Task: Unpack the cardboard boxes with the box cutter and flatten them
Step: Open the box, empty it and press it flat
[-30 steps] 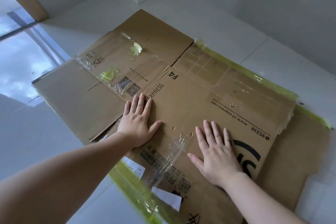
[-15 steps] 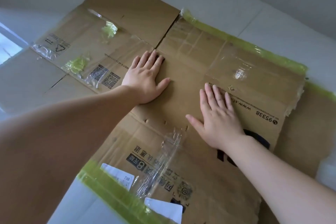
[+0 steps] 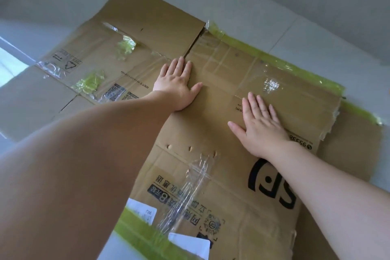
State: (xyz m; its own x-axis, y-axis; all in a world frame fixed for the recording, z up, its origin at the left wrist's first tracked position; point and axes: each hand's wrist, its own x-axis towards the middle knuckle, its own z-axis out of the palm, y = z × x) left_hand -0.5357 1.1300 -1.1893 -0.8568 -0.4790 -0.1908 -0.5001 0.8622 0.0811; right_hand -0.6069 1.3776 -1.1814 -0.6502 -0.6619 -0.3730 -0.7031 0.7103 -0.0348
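Fingers (image 3: 179, 65) of the left hand (image 3: 177, 86) lie straight and close together, palm down at about 11 o'clock on the flattened cardboard box (image 3: 211, 133), tips beside the slit between two flaps. This is probably to press that seam down. To its right, at 2 o'clock, the right hand (image 3: 260, 126) presses flat with fingers slightly spread and thumb out, likely holding the taped panel level. The box lies opened out on the tiled floor (image 3: 316, 27), over another cardboard sheet (image 3: 354, 150) — its long axis runs roughly 10 to 4 o'clock, its print upside down to the wearer.
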